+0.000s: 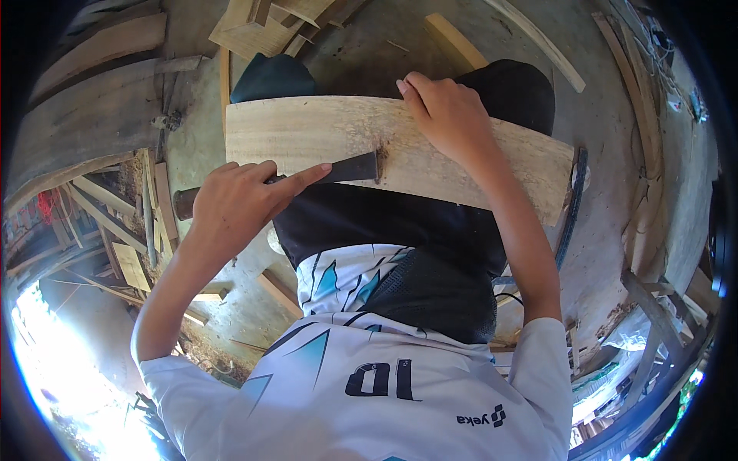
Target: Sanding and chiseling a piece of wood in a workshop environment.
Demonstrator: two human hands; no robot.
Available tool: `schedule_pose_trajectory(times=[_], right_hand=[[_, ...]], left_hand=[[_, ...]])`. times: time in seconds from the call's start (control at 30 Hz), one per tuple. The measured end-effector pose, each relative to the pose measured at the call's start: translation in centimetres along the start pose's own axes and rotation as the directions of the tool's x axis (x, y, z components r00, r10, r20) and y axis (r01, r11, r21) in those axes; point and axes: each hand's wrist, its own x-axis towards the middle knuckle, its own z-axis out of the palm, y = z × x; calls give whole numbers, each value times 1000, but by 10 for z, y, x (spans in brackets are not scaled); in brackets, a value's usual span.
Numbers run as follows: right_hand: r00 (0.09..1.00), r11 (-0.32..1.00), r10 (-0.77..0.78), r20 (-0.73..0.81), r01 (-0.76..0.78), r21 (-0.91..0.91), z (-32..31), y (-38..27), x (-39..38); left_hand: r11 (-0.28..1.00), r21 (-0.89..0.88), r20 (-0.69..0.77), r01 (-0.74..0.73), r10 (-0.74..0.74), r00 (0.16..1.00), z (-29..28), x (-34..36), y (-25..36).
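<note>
A long, pale wooden board (307,127) lies across my lap, its right end sloping toward me. My left hand (238,192) is wrapped round a chisel (355,168), with the index finger stretched along the dark flat blade. The chisel's brown handle end sticks out to the left of the hand. The blade lies low over the board, its square tip beside a small rough brown spot (383,154) with crumbs of wood. My right hand (450,115) grips the board's far edge right of the middle; some fingertips are hidden beyond that edge.
Planks and timber offcuts (134,196) crowd the left side. A wooden frame-like piece (257,31) and a loose batten (457,42) lie ahead on the concrete floor (377,58). A dark curved bar (573,207) stands by the board's right end. Long boards (642,100) lean at far right.
</note>
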Motion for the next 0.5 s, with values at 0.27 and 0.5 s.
schedule_pose_trajectory(times=[0.27,0.5], right_hand=[[993,992,50,104,-38,-119,-1,-2,1],[996,998,11,90,-6,-61,-1,2,4]], left_hand=[[997,38,170,-64,56,984,-21,20,-1],[988,-129,67,-87,96,993,33,17,-19]])
